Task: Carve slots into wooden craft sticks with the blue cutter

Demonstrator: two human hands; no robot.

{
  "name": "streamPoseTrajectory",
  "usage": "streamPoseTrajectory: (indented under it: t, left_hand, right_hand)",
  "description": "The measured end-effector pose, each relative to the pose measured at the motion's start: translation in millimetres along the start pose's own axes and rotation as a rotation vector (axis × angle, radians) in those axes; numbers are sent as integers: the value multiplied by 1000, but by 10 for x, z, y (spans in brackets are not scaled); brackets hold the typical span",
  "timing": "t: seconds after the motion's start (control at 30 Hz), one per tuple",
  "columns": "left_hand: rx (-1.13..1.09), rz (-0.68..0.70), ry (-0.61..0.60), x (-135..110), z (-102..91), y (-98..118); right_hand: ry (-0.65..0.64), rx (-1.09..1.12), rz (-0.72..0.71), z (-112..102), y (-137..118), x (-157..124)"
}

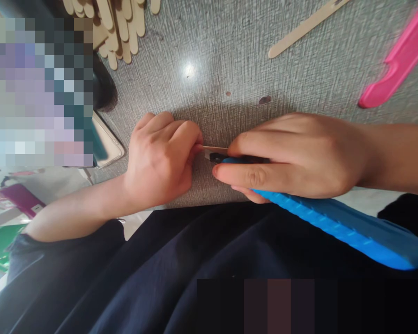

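Note:
In the head view my right hand [292, 153] is closed around a blue utility knife [320, 218], whose handle runs down to the right past my lap. Its short blade [207, 154] points left, against or very close to a thin wooden craft stick [214, 148]. One end of this stick is pinched in my left hand [163, 153], which is curled shut with its fingertips mostly hidden. The other end goes under the fingers of my right hand. Both hands are over the near edge of the grey table [202, 102].
A heap of craft sticks [121, 28] lies at the upper left, and a single craft stick [303, 32] at the upper right. A pink plastic-handled tool [393, 65] rests at the right. Small dark scraps [264, 99] lie beyond my hands. A blurred-out patch covers the left.

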State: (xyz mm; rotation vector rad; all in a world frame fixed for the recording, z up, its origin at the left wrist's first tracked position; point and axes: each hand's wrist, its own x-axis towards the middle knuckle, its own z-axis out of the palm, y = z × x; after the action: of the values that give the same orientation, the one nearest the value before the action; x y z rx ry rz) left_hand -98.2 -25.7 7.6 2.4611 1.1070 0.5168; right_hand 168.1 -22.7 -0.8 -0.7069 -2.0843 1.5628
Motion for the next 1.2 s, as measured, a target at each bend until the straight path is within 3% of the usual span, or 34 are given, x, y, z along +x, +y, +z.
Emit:
streamPoseTrajectory:
  t: [0.4,0.57,0.73,0.97,1.2]
  left_hand:
    - [-83,-27,-27,-28,13,-31]
    - [11,-39,-54,-21,-3,-19]
    - [20,-30,-44,-38,29,-40]
    - [24,-13,-21,-23,52,-62]
    - [13,-18,-73,-40,31,-116]
  right_hand:
    - [10,-33,-62,-3,15,-39]
    - [27,-69,-110,-5,30,-55]
    - [6,-87,-68,-7,30,-64]
    - [51,-500,-231,14,155,-80]
    - [141,-728,-355,113,14,-262]
